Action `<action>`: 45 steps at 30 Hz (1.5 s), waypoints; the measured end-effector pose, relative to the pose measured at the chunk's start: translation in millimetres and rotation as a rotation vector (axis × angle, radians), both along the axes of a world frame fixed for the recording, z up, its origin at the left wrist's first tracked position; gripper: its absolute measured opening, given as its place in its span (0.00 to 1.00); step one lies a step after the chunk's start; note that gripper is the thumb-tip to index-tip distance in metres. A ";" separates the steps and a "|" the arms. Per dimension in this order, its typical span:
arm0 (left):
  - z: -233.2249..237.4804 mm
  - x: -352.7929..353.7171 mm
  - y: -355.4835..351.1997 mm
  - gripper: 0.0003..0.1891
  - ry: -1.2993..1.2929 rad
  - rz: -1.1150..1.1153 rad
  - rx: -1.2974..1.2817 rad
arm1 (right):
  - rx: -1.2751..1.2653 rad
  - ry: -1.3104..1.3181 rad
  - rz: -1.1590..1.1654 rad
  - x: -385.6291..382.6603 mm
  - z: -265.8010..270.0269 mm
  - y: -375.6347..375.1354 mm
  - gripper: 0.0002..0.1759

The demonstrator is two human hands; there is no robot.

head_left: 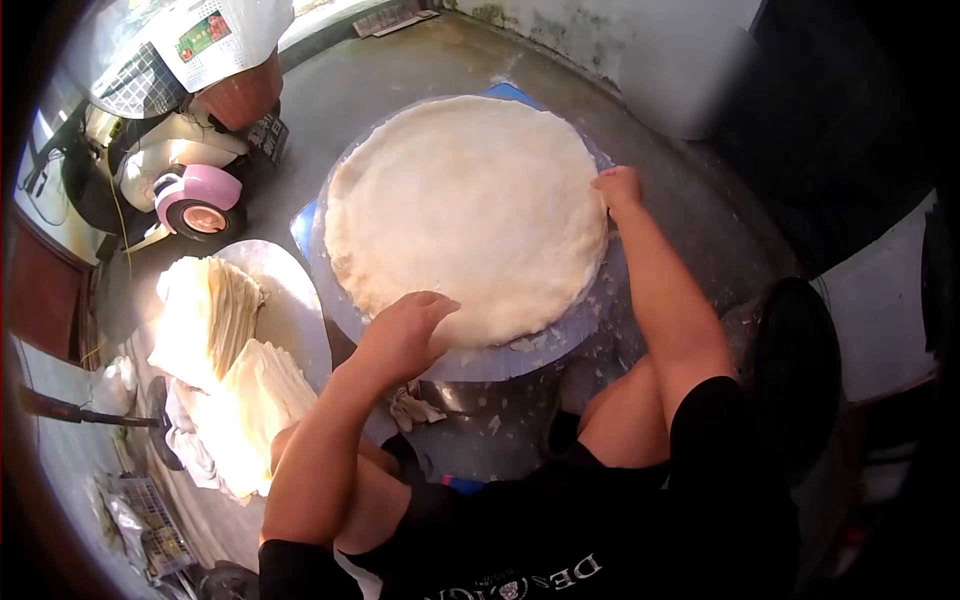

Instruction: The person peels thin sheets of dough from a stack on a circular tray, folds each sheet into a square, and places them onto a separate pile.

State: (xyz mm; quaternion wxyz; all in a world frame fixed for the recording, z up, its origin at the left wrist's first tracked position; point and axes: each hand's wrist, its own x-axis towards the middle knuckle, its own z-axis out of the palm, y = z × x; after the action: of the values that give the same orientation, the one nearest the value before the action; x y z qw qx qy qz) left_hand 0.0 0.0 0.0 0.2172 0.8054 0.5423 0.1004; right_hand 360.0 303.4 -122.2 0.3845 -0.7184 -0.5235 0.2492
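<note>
A big round stack of thin pale dough sheets (465, 210) lies on a round metal tray (500, 358) in front of me. My left hand (405, 332) rests palm down on the near edge of the stack, fingers together. At the stack's right edge my right hand (618, 188) has its fingers curled against the rim of the sheets. Whether either hand pinches a sheet cannot be made out.
To the left, folded pale sheets (215, 320) lie piled on a white round plate (290, 300) and on cloth. A pink and white scooter (190, 190) stands at the far left on the concrete floor (400, 70). A dark stool or bucket (795, 370) sits right of my knee.
</note>
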 end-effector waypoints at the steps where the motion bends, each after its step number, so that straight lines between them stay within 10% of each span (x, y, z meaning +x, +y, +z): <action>1: -2.8 -0.5 -0.1 0.24 -0.004 0.006 0.002 | 0.011 0.003 -0.017 -1.2 2.0 3.0 0.09; 27: 11.0 -3.3 -7.8 0.24 0.047 -0.068 0.003 | 0.319 -0.500 -0.048 -25.8 37.2 1.0 0.16; 39: 9.7 -9.2 -12.7 0.24 0.040 -0.098 0.078 | -0.035 -0.525 0.044 -22.2 45.0 7.4 0.14; 42: 14.0 -10.1 -13.3 0.25 0.066 -0.076 0.002 | 0.001 -0.509 0.122 -16.5 46.3 13.8 0.05; 45: 16.4 -10.6 -14.3 0.25 0.085 -0.070 -0.005 | -0.105 0.091 0.307 -18.3 56.0 13.0 0.04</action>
State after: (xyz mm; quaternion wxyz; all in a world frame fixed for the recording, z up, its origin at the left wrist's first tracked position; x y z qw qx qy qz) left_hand -10.6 -14.3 16.4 0.1994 0.8267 0.5230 0.0571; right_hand 341.7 316.4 -66.2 0.3272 -0.6371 -0.5954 0.3640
